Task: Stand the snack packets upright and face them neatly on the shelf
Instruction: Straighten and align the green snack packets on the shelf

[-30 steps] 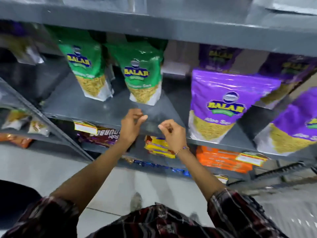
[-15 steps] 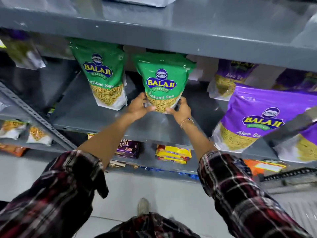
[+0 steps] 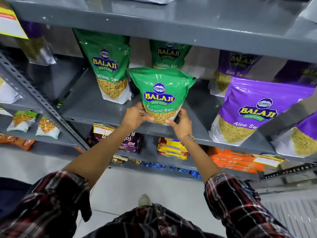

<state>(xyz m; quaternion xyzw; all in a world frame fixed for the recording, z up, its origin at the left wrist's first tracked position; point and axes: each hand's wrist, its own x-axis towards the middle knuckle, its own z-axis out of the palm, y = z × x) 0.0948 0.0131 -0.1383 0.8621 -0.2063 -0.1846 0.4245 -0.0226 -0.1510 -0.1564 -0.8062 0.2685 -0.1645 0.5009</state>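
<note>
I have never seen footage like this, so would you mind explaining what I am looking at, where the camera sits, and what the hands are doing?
There is no machine here: the camera is worn on a person's head and looks forward and down, so both bare arms reach into view from below. Ahead is a grey metal shelf in a shop. The left hand and right hand grip the bottom corners of a green Balaji Ratlami Sev snack packet, which stands upright near the shelf's front edge. A second green packet stands to its left, and a third behind it. Purple Aloo Sev packets stand to the right. Biscuit packs lie on the shelf below.
</note>
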